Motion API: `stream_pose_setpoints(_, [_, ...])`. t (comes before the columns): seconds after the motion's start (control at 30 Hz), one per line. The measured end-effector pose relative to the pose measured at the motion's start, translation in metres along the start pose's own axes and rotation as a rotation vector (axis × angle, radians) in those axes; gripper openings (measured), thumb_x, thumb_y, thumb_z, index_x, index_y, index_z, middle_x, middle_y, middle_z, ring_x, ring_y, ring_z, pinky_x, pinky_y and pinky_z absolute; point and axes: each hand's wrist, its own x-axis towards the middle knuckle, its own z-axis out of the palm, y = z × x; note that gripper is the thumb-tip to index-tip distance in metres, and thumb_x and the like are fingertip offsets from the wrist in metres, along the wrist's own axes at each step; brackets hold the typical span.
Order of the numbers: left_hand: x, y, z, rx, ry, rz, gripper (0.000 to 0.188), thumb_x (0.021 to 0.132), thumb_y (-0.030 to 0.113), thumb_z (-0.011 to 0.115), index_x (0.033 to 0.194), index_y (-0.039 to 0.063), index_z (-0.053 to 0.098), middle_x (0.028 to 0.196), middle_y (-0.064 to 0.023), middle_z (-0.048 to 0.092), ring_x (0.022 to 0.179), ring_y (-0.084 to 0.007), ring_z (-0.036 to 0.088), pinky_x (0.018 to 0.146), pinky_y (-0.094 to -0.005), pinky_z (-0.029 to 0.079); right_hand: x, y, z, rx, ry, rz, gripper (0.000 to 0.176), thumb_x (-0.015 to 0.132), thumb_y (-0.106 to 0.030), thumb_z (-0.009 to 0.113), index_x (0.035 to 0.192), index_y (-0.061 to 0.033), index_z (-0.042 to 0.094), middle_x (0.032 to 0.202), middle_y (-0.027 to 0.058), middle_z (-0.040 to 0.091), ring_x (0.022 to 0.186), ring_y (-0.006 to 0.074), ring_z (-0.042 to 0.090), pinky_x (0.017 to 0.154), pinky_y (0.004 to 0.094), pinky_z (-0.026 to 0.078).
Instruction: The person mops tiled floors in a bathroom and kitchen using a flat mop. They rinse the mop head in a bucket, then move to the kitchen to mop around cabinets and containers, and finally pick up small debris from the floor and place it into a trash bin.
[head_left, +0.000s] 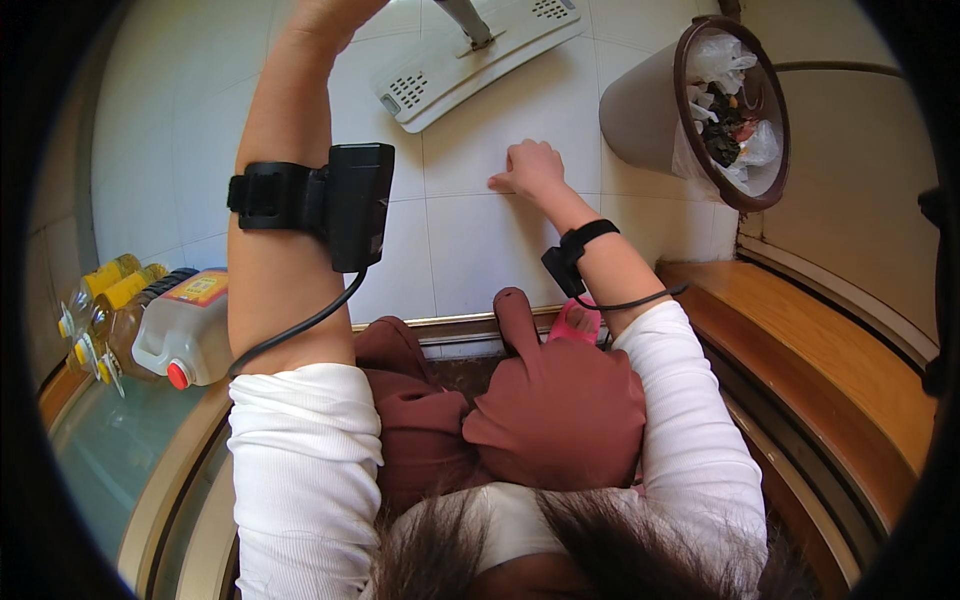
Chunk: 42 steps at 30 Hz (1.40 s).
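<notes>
My left arm reaches to the top edge, where only the wrist and part of my left hand (341, 13) show; its fingers are cut off by the frame. Just right of it lies a flat mop head (480, 64) of white plastic with slotted ends. Its grey handle (466, 21) runs out of view at the top, so whether my left hand touches it is hidden. My right hand (534, 166) hovers over the white tiled floor (495, 247), below the mop head. Its fingers are curled in, the thumb sticks out to the left, and nothing shows in it.
A grey-brown trash bin (645, 105) with a dark rim and bagged waste stands at the upper right. Several oil bottles (112, 330) and a clear jug with a red cap (187, 322) sit at left. A wooden ledge (810, 337) and metal sliding track (450, 324) border the floor.
</notes>
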Motion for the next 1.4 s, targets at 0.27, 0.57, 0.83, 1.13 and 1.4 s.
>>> stream_pose_setpoints(0.27, [0.013, -0.006, 0.022, -0.122, -0.021, 0.064, 0.012, 0.076, 0.007, 0.073, 0.08, -0.001, 0.065, 0.071, -0.0063, 0.064, 0.067, -0.0138, 0.06, 0.059, -0.027, 0.048, -0.111, 0.025, -0.114, 0.694, 0.644, -0.162, 0.028, 0.071, -0.018, 0.076, 0.093, -0.006, 0.064, 0.075, 0.0042, 0.051, 0.064, 0.0147, 0.049, 0.059, 0.0268, 0.044])
stream_pose_setpoints(0.57, [0.025, -0.007, 0.031, -0.129, -0.097, 0.175, 0.02, 0.081, 0.017, 0.071, 0.091, 0.001, 0.066, 0.084, -0.0075, 0.067, 0.082, -0.015, 0.064, 0.077, -0.0268, 0.053, -0.122, 0.145, -0.21, 0.596, 0.803, 0.142, 0.022, 0.082, -0.022, 0.066, 0.087, -0.0015, 0.069, 0.082, 0.0099, 0.066, 0.064, 0.0147, 0.062, 0.062, 0.0254, 0.047])
stream_pose_setpoints(0.83, [0.009, 0.003, 0.012, -0.193, 0.012, 0.165, 0.011, 0.074, 0.004, 0.073, 0.078, -0.001, 0.064, 0.07, -0.0061, 0.064, 0.067, -0.0139, 0.061, 0.058, -0.0261, 0.048, -0.116, 0.131, -0.205, 0.182, 0.813, 0.144, 0.02, 0.077, -0.026, 0.067, 0.088, -0.0107, 0.071, 0.083, 0.0108, 0.068, 0.078, 0.0277, 0.065, 0.069, 0.0375, 0.05])
stream_pose_setpoints(1.13, [0.01, 0.007, 0.005, -0.097, -0.014, 0.103, 0.011, 0.075, 0.006, 0.073, 0.077, 0.0, 0.064, 0.068, -0.0041, 0.062, 0.063, -0.0119, 0.058, 0.055, -0.0259, 0.046, -0.121, 0.119, -0.196, 0.046, 0.847, 0.041, 0.016, 0.075, -0.024, 0.066, 0.076, -0.0076, 0.065, 0.091, 0.0071, 0.065, 0.077, 0.0294, 0.06, 0.067, 0.0399, 0.047])
stream_pose_setpoints(1.4, [0.013, 0.0, 0.01, -0.149, -0.016, 0.156, 0.01, 0.075, 0.005, 0.073, 0.077, -0.001, 0.065, 0.068, -0.0039, 0.063, 0.063, -0.011, 0.058, 0.056, -0.0255, 0.047, -0.135, 0.054, -0.186, -0.094, 1.052, -0.163, 0.021, 0.077, -0.012, 0.068, 0.098, -0.0117, 0.064, 0.085, 0.0051, 0.061, 0.081, 0.0245, 0.057, 0.069, 0.0343, 0.048])
